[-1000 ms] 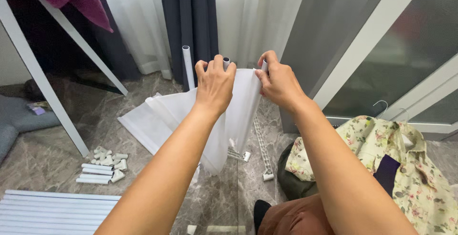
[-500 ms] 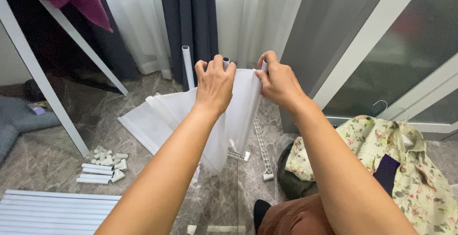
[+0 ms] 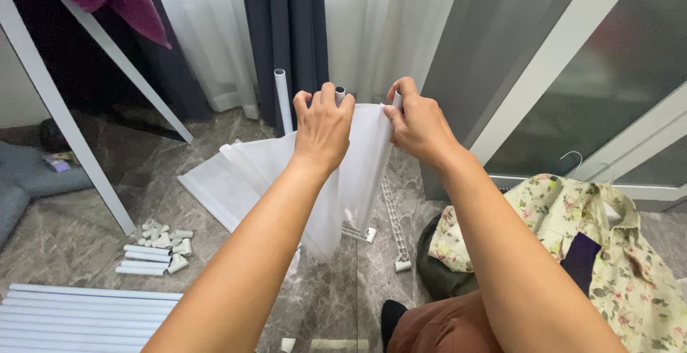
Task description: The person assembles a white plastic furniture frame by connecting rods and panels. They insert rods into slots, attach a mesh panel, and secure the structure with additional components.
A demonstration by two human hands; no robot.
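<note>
Marble floor (image 3: pixel 93 202) takes up most of the shot, with a row of long white tubes (image 3: pixel 79 317) bottom left and a floral garment (image 3: pixel 608 245) heaped on the right. White fabric sheet (image 3: pixel 250 174) hangs from both hands and trails onto the floor. Left hand (image 3: pixel 323 125) has its fingers clamped over the sheet's top edge and a tube end; right hand (image 3: pixel 417 125) pinches the other corner. Little pile of white connectors (image 3: pixel 159 245) sits left.
</note>
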